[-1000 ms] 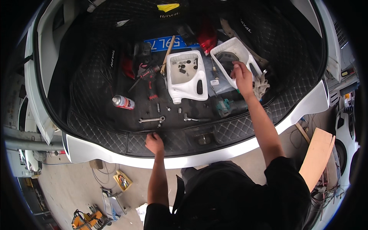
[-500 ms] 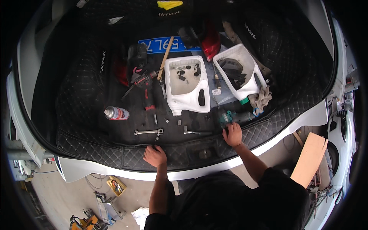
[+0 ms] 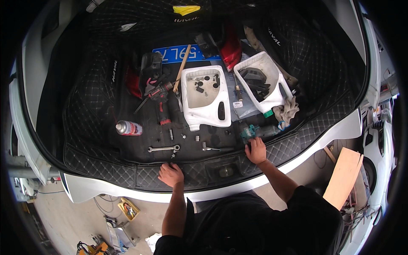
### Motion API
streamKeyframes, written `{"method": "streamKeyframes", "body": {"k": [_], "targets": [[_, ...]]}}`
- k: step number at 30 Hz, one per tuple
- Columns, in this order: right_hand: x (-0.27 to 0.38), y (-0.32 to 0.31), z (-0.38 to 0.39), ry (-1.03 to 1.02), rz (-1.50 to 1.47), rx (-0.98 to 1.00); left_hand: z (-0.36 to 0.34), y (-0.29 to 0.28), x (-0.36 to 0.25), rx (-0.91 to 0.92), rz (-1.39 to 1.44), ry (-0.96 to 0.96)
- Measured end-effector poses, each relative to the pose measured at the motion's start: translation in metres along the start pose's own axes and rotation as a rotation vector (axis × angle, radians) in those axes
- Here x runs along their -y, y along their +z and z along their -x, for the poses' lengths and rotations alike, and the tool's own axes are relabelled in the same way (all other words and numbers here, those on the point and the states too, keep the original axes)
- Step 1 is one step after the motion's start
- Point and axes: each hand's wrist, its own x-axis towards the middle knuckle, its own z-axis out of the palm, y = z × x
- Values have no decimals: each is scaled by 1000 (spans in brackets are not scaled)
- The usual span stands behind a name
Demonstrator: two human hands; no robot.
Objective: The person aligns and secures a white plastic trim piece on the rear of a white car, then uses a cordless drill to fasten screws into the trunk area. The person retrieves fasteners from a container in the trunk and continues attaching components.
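Note:
My left hand (image 3: 171, 174) rests palm down on the black quilted sill cover (image 3: 191, 173) of a car's boot, fingers loosely stretched, holding nothing. A combination wrench (image 3: 163, 148) lies just beyond its fingertips. Farther right, my right hand (image 3: 256, 151) also leans on the cover's inner edge with its fingers apart. Those fingertips reach the near side of a teal power tool (image 3: 250, 132) lying on its side; whether they touch it I cannot tell. Between the hands, deeper in, lies a ratchet (image 3: 214, 148), with a small metal socket (image 3: 197, 138) beyond it.
Two cut-open white jugs (image 3: 205, 116) (image 3: 272, 103) hold small fasteners and dark parts. Around them lie a spray can (image 3: 128, 128), a red-black cordless drill (image 3: 161, 95), red tail lights (image 3: 231, 51), a blue plate (image 3: 170, 54), a wooden stick (image 3: 182, 68) and grey gloves (image 3: 286, 111).
The view has shifted slightly, so the boot's contents sit a little differently in the picture. Both hands keep their places on the sill, and nothing has been picked up.

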Motion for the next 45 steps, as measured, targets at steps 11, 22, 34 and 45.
{"method": "streamKeyframes", "body": {"k": [11,22,34,45], "targets": [[3,1,-15,21,-22,-58,-1,1,-1,-13,12,6],[75,81,-322,-45,187,413,-4,-4,-3,25,17,-15],[84,156,-325,73,307,745,-3,-7,-2,13,55,-21],[48,100,-346,170,-164,55,-5,-6,-2,27,43,-19]]}}
